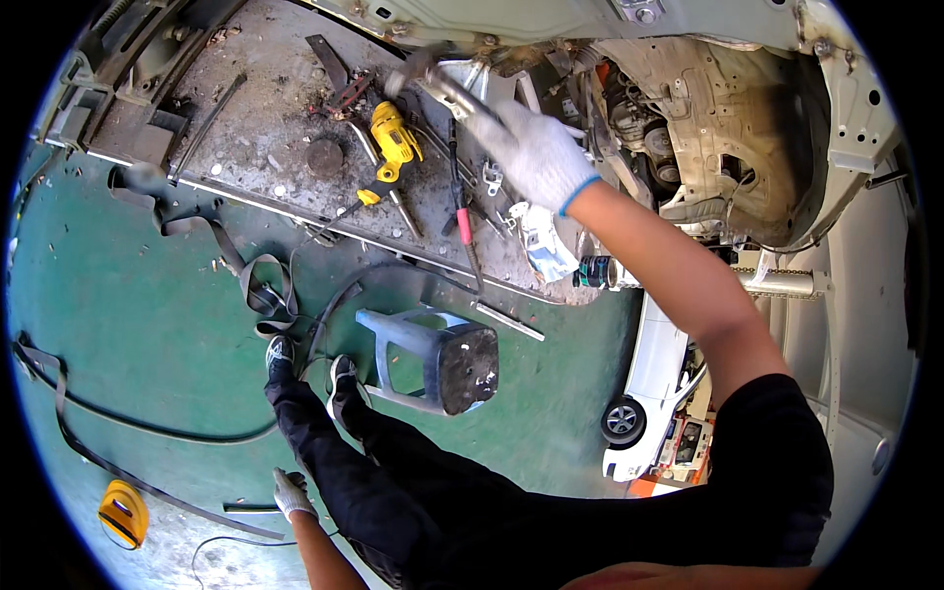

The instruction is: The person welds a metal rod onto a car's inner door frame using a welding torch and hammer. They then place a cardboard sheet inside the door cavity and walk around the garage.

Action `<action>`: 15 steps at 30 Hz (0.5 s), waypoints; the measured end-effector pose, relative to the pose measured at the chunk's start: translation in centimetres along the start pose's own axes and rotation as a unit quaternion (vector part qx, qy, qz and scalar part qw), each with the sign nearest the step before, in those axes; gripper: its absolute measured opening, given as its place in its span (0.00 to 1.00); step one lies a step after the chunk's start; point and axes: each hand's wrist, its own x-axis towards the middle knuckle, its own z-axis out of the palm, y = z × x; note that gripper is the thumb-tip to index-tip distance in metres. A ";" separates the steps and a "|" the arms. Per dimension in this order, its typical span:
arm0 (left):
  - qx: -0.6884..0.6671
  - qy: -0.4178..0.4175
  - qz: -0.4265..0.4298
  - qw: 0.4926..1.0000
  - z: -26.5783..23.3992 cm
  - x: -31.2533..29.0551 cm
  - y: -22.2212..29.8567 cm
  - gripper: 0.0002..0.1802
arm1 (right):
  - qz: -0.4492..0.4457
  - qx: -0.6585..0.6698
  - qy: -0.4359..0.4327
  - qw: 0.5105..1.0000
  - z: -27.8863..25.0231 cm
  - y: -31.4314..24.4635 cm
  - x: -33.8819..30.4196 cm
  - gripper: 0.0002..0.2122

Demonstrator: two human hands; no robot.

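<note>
The right glove (541, 162) is white, the floor (197, 305) green.

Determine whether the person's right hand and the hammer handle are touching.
Touching: the head view shows the gloved right hand closed around the hammer handle.

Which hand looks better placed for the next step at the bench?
Probably the right hand: it grips the blurred hammer-like tool up by the metal bench and car body. The left hand is low, near the legs, away from both.
</note>
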 end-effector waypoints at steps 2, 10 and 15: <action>0.021 0.009 0.005 1.000 -0.1 -0.1 0.1 0.36 | 0.151 0.101 -0.043 0.982 0.0 -1.6 0.7 0.27; 0.008 -0.007 0.028 1.000 0.2 0.1 1.1 0.36 | 0.181 0.187 0.021 0.965 1.8 -3.7 -0.2 0.26; -0.001 0.005 0.021 1.000 -0.3 0.3 1.0 0.36 | 0.106 0.172 0.070 0.977 3.4 -3.4 1.0 0.28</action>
